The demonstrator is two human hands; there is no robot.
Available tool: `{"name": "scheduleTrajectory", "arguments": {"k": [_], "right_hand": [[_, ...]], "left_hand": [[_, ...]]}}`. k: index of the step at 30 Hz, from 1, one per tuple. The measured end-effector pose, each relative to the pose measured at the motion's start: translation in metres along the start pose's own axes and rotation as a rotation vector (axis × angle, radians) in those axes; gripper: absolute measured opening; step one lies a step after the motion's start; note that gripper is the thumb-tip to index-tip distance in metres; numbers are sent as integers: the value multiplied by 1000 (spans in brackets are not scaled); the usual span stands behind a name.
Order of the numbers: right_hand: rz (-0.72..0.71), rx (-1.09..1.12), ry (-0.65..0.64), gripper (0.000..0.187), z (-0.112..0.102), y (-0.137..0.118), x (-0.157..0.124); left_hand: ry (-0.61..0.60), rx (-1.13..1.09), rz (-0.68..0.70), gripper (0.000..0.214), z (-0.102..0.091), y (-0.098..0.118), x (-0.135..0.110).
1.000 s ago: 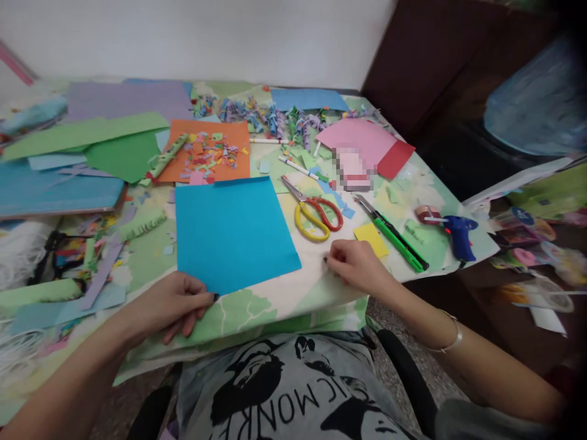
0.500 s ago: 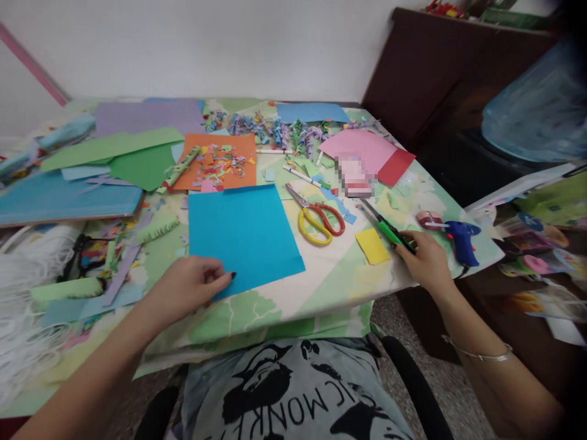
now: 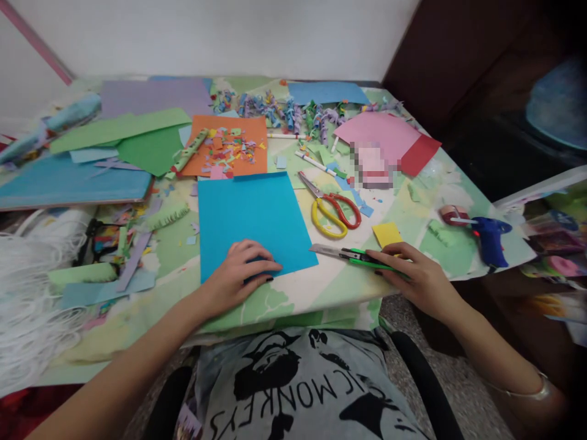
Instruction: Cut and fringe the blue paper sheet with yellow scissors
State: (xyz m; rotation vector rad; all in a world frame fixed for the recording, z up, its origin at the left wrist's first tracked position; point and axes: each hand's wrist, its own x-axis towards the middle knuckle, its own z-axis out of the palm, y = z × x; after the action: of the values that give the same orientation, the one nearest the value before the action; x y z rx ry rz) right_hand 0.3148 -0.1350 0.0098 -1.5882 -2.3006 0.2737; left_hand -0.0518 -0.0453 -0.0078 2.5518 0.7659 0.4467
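In the head camera's view, a blue sheet of paper (image 3: 250,214) is spread near the front edge of a cluttered craft table, its six o'clock edge covered in part by the left hand (image 3: 241,272). The fingers of that hand are loosely bent and slightly apart, laid on the paper rather than closed around it; how firmly the sheet is pressed cannot be told. A green utility knife (image 3: 360,256) is clamped in the right hand (image 3: 415,278), its bared blade pointed toward nine o'clock. The blade tip is held just beside the sheet's lower right corner; whether the paper is touched cannot be made out. A yellow paper square (image 3: 386,233) is seen at two o'clock from the knife. At three o'clock from the sheet, scissors (image 3: 329,211) with red and yellow handles are laid, their points turned toward eleven. An orange sheet (image 3: 251,131), strewn with paper scraps, is set at eleven o'clock, and green paper (image 3: 151,153) at ten. A blue glue gun (image 3: 493,241) is placed at two o'clock from the right hand, while white cord (image 3: 41,299) is heaped at nine from the left.
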Motion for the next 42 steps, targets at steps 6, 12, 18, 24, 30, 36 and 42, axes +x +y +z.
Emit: {"name": "scheduleTrajectory", "arguments": {"k": [6, 12, 18, 24, 30, 36, 42], "right_hand": [[-37, 21, -22, 36, -3, 8, 15], [-47, 36, -27, 35, -7, 15, 21], [-96, 83, -89, 36, -10, 19, 25], [-173, 70, -69, 38, -16, 22, 30], [-225, 90, -45, 39, -13, 30, 31], [-277, 105, -17, 44, -8, 30, 31], [-263, 109, -14, 42, -12, 33, 23]], "left_hand": [[-25, 2, 4, 33, 1, -2, 1], [-135, 56, 38, 37, -7, -2, 7], [-318, 265, 125, 42, -17, 3, 31], [-371, 500, 216, 47, -4, -2, 48], [-250, 542, 296, 44, 3, -9, 45], [-146, 496, 344, 41, 4, -12, 47], [-142, 458, 323, 41, 3, -13, 49]]}}
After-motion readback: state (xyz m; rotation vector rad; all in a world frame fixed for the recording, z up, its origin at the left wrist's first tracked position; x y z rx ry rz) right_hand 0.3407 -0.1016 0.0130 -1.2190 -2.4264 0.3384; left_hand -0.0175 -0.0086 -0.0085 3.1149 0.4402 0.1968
